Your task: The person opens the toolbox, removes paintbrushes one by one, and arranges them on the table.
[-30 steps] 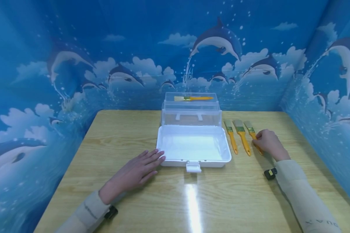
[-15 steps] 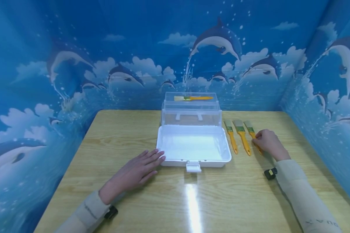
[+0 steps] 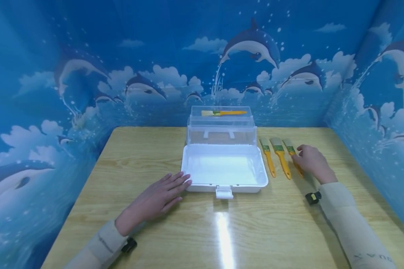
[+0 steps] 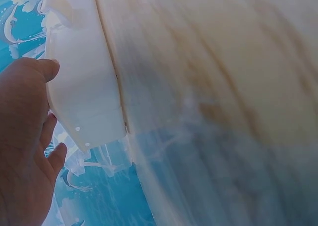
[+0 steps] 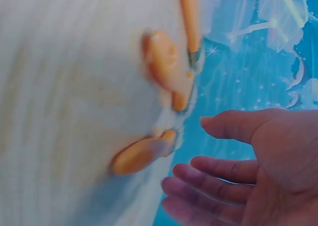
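My left hand point(image 3: 155, 196) lies with fingers outstretched at the front left corner of a white plastic box point(image 3: 202, 188). The left wrist view shows that hand point(image 4: 27, 126) beside the box wall point(image 4: 84, 82). Over the rightmost paintbrush point(image 3: 291, 149) is my right hand point(image 3: 313, 163), thumb and fingers parted. From the right wrist, the hand point(image 5: 263, 161) has nothing pinched, and an orange brush handle point(image 5: 136, 157) lies on the table beyond its fingertips. Left of it are a wider paintbrush point(image 3: 281, 157) and a narrow one point(image 3: 268, 158), bristles pointing away.
Behind the box its clear lid point(image 3: 219, 130) stands raised. Another paintbrush point(image 3: 233, 112) lies across the top of that lid. A wooden table point(image 3: 148, 149) carries everything, with a blue dolphin-print curtain point(image 3: 161, 45) behind and at both sides.
The right hand's thumb and fingers have spread apart and come off the rightmost paintbrush's handle, the hand rising slightly. The left hand and the box stay in place.
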The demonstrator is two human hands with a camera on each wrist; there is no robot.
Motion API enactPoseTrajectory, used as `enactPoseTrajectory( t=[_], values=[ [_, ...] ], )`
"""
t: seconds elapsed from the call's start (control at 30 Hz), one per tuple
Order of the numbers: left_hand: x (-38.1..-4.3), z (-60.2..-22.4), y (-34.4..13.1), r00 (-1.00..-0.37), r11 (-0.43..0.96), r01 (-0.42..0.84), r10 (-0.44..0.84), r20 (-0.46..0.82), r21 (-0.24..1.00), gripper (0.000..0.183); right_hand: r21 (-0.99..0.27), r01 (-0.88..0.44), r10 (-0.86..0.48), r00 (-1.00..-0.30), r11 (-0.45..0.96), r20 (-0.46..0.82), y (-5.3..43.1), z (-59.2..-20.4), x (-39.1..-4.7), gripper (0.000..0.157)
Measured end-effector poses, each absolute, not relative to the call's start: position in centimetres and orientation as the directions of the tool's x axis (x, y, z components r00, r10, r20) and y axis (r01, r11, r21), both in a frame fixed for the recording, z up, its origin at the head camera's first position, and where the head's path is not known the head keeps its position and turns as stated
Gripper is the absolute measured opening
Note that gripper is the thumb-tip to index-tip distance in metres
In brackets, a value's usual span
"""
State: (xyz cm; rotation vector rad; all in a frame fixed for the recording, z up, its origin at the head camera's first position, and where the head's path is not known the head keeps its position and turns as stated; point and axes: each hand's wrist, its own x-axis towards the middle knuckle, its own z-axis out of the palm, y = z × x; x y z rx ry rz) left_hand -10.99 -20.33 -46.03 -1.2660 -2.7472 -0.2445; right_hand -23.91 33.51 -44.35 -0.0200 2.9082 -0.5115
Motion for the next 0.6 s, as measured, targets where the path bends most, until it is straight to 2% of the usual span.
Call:
enactPoseTrajectory(
  t=[0.33,0.6],
  values=[
    [-10.9,-46.0,-20.3,-0.649,0.641,0.76,0.743,0.161,0.105,0.057,-0.279,-0.011,-0.078,-0.969,0.96,-0.232,30.7,-41.6,-23.4,0.06],
    [-11.0,-46.0,-20.4,-0.649,0.642,0.76,0.743,0.162,0.099,0.057,-0.261,-0.112,-0.166,-0.968,0.959,-0.191,27.7,-38.9,-22.1,0.061]
  ],
)
